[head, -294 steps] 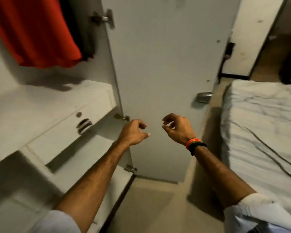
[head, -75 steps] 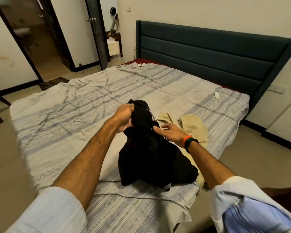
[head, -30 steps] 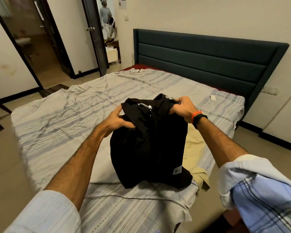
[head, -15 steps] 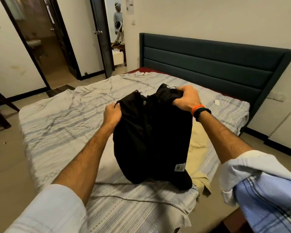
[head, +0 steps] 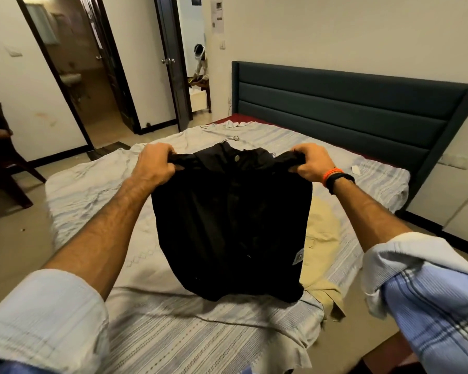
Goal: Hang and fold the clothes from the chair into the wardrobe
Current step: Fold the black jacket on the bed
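Black fabric, a garment (head: 231, 220), hangs spread between both hands above the bed (head: 92, 190); the left hand (head: 156, 164) is closed in a fist around the garment's upper left corner; the right hand (head: 310, 164) is closed likewise around the upper right corner; a metal button (head: 237, 157) shows at the top centre; the lower hem rests on the striped sheet; a tan garment (head: 322, 238) lies flat on the bed, just beside and partly under the black one; a dark chair (head: 3, 157) stands at the far left, well apart.
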The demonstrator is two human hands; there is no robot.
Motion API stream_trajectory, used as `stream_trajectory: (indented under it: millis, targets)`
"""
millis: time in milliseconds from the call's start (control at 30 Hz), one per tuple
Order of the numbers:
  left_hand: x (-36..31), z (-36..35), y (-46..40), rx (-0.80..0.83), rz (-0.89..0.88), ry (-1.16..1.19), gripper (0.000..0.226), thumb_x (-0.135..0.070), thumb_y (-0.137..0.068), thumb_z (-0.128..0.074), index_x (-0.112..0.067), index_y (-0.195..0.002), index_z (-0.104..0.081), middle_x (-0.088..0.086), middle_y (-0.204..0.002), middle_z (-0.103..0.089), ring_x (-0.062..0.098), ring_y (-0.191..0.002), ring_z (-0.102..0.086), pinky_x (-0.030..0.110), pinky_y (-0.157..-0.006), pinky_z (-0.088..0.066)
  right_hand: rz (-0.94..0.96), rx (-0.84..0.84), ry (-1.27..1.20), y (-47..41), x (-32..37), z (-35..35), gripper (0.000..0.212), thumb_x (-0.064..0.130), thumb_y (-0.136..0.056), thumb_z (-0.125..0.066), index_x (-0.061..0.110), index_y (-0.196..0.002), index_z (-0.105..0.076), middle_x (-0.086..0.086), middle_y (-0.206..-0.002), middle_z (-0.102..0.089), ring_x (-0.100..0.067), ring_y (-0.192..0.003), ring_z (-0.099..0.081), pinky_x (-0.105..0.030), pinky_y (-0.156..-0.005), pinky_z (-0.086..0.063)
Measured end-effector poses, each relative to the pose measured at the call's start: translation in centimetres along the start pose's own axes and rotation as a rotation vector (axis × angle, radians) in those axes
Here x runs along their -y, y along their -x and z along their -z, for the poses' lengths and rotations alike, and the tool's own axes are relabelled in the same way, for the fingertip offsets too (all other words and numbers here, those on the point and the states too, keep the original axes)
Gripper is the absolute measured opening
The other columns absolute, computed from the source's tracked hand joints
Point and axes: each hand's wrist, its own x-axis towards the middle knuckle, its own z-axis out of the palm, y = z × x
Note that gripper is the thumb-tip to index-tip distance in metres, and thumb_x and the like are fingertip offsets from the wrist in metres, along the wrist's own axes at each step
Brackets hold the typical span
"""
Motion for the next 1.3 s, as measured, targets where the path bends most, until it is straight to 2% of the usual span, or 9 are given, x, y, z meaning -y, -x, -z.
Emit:
stream_trajectory:
  millis: [200, 333, 467, 533, 667, 833, 1033, 1167, 1300]
  targets:
    - [0.7, -1.0, 1.2, -0.138, 0.057, -0.073, 0.021, -0.019, -0.091, -0.062, -0.005, -0.104, -0.07, 0.02, -0.105, -0.067, 0.037, -0.097, -0.06, 0.042, -0.088, -0.05, -0.081, -0.052, 0.196, -0.1, 1.4, -1.0, 0.027, -0.005, -0.081, -0.06, 0.0, -0.105, -0.07, -0.022, -0.106, -0.069, -0.038, -0.101, -0.062, -0.035, -0.085, -0.048]
    - [1.6, 0.0, 1.9, 0.166, 0.075, 0.035, 0.043, -0.044, -0.083, -0.074, -0.006, -0.103, -0.073, 0.013, -0.098, -0.07, 0.028, -0.092, -0.063, 0.038, -0.084, -0.052, -0.203, -0.193, 0.369, 1.5, 1.9, -1.8, 0.027, 0.009, -0.086, -0.058, 0.013, -0.111, -0.067, -0.016, -0.105, -0.068, -0.039, -0.106, -0.057, -0.041, -0.087, -0.047]
    - [2.4, 1.1, 2.3, 0.37, -0.02, -0.023, 0.045, -0.032, -0.074, -0.084, -0.005, -0.107, -0.072, 0.013, -0.102, -0.069, 0.028, -0.1, -0.061, 0.037, -0.089, -0.05, -0.295, -0.249, 0.326, 2.4, 1.8, -1.9, 0.027, 0.011, -0.091, -0.055, 0.013, -0.116, -0.066, -0.016, -0.108, -0.068, -0.038, -0.104, -0.061, -0.04, -0.082, -0.049]
    - [2.7, 0.6, 2.3, 0.316, -0.004, -0.113, 0.039, -0.031, -0.08, -0.08, -0.006, -0.109, -0.07, 0.015, -0.108, -0.068, 0.03, -0.102, -0.06, 0.038, -0.09, -0.049, -0.346, -0.231, 0.156, 2.5, 2.1, -2.2, 0.022, 0.009, -0.092, -0.057, 0.011, -0.111, -0.068, -0.017, -0.106, -0.069, -0.037, -0.099, -0.064, -0.042, -0.084, -0.054]
    - [2.5, -0.3, 3.0, -0.006, 0.117, -0.273, 0.023, -0.025, -0.094, -0.059, -0.014, -0.113, -0.065, 0.016, -0.113, -0.065, 0.036, -0.105, -0.06, 0.045, -0.09, -0.048, -0.474, -0.225, -0.342, 2.3, 3.1, -2.4, 0.009, 0.005, -0.09, -0.062, 0.003, -0.097, -0.068, -0.019, -0.1, -0.071, -0.032, -0.082, -0.072, -0.047, -0.075, -0.061]
    - [1.7, 1.3, 2.8, -0.179, 0.047, -0.317, 0.026, -0.018, -0.096, -0.048, -0.008, -0.111, -0.066, 0.017, -0.108, -0.062, 0.036, -0.095, -0.061, 0.037, -0.071, -0.042, -0.387, -0.373, -0.44, 1.8, 4.6, 0.0, 0.021, 0.011, -0.088, -0.06, 0.012, -0.106, -0.07, -0.007, -0.107, -0.071, -0.021, -0.102, -0.065, -0.039, -0.098, -0.052]
    - [0.3, 5.5, 1.8, -0.185, 0.026, -0.421, 0.026, -0.026, -0.097, -0.05, -0.016, -0.115, -0.066, 0.013, -0.117, -0.061, 0.036, -0.107, -0.056, 0.039, -0.077, -0.04, -0.218, -0.551, -0.382, 2.8, 7.5, 3.7, 0.024, 0.001, -0.093, -0.053, 0.005, -0.114, -0.064, -0.011, -0.116, -0.067, -0.024, -0.111, -0.06, -0.028, -0.096, -0.044]
    - [-0.6, 7.4, 2.2, -0.18, 0.246, -0.048, 0.02, -0.021, -0.097, -0.051, -0.012, -0.109, -0.064, 0.017, -0.106, -0.063, 0.036, -0.099, -0.059, 0.041, -0.081, -0.045, -0.142, -0.587, -0.407, 3.5, 8.8, 5.4, 0.022, 0.001, -0.094, -0.052, 0.005, -0.112, -0.064, -0.01, -0.113, -0.067, -0.022, -0.108, -0.06, -0.025, -0.093, -0.044]
    - [-1.1, 8.0, 2.4, -0.115, 0.441, 0.67, 0.004, -0.017, -0.087, -0.064, -0.017, -0.092, -0.064, 0.01, -0.106, -0.068, 0.032, -0.089, -0.07, 0.042, -0.082, -0.059, -0.163, -0.549, -0.452, 4.2, 9.6, 7.0, 0.022, 0.006, -0.096, -0.055, 0.005, -0.116, -0.064, -0.012, -0.118, -0.067, -0.025, -0.112, -0.06, -0.031, -0.097, -0.045]
